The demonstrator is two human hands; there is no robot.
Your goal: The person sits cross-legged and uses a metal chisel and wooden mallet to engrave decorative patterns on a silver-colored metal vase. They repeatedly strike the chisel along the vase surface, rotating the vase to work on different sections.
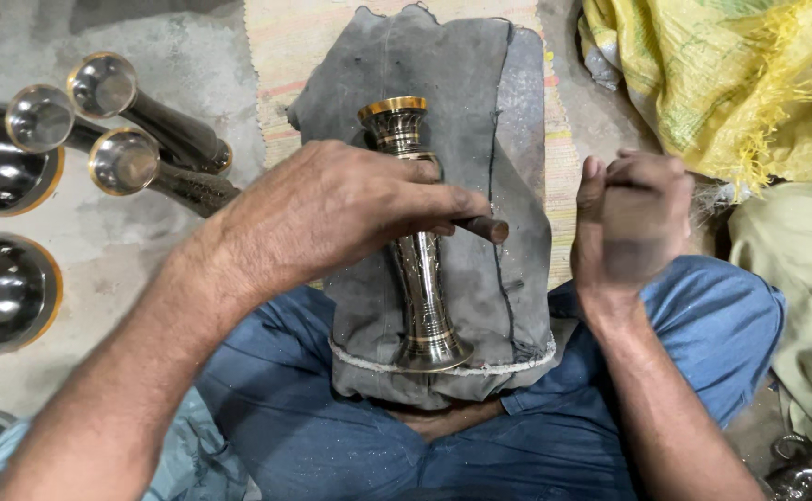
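A dark metal vase with a brass rim lies lengthwise on a grey cloth pad over my lap. My left hand presses down on the vase's middle and grips a thin rod-like tool whose brown end sticks out to the right. My right hand hovers to the right of the pad, blurred and closed in a fist. Whether it holds anything I cannot tell.
Several similar metal vases lie on the concrete floor at the left, with two wider round pieces below them. A yellow woven sack and a pale green cloth lie at the right. A striped mat sits under the pad.
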